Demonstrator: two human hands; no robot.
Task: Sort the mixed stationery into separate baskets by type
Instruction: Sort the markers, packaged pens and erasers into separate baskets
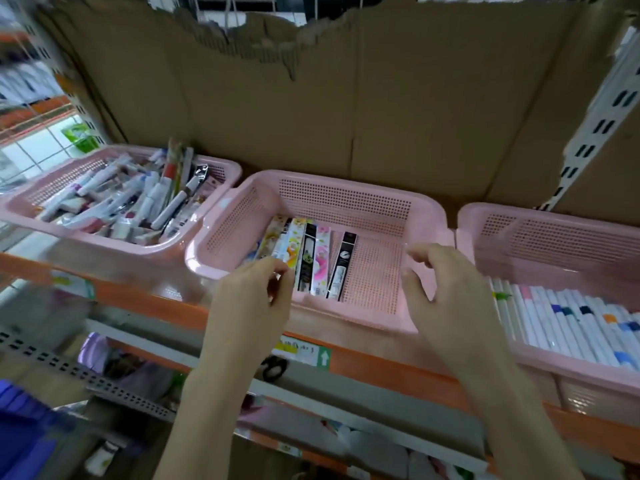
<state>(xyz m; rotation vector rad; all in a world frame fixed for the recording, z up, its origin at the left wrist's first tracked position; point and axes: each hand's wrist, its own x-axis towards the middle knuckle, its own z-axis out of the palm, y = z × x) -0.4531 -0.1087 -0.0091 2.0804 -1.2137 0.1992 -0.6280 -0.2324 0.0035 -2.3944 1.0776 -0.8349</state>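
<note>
Nearest the viewer, two bare forearms reach up from below toward an orange-edged shop shelf [363, 365]. The left hand [254, 292] has its fingers curled at the near left corner of the middle pink basket [343, 188], touching the near ends of the flat packets there; whether it is actually pinching one cannot be told. The right hand [446, 289] hovers over the basket's near right rim with fingers loosely spread and curved, holding nothing. Inside this basket a short row of long, flat packets [304, 258] lies side by side on the left, some floral and some black, with one black packet [341, 268] lying slightly apart; the right half of the perforated floor is bare. To the right, a second pink basket [554, 230] holds a neat row of white markers [571, 327] with coloured bands. Further back on the left, a third pink basket [20, 206] is heaped with the mixed stationery [131, 199] not yet sorted. Torn brown cardboard [311, 98] backs the shelf. The step in hand looks like squaring up the packets; the next move probably calls for reaching left to the heap for another item. A shelf-edge label [304, 351] shows a white arrow on green; no writing is readable.
</note>
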